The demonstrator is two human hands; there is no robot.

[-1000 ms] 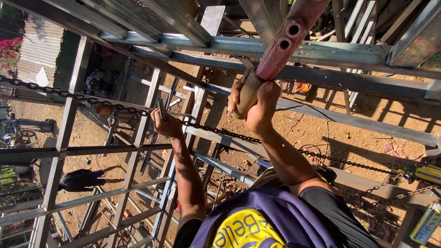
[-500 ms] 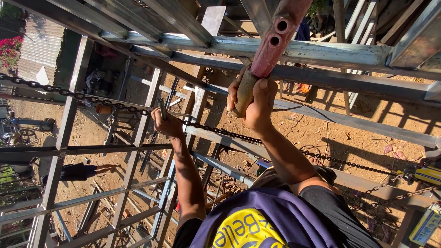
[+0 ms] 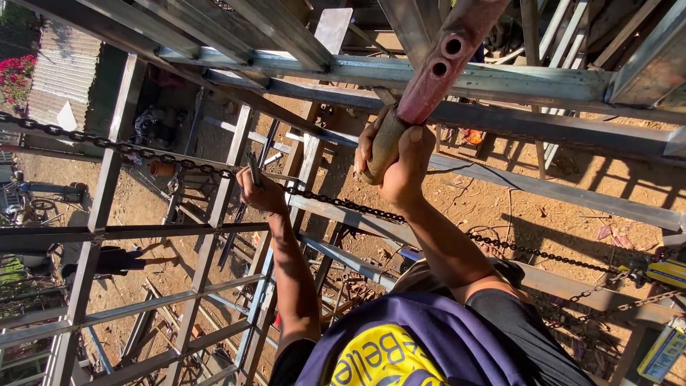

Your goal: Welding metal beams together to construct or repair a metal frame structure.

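Head view: we are looking down through a steel frame at dirt ground, where a person is standing far below at the left. A dark chain is running across from the left edge toward the right. Our left hand is closing around it and around a thin metal rod sticking up from the fist. Further right, our right hand is gripping the brown end of a red perforated bar that is slanting up past a grey steel beam. At the far right, yellow tools are lying on the frame.
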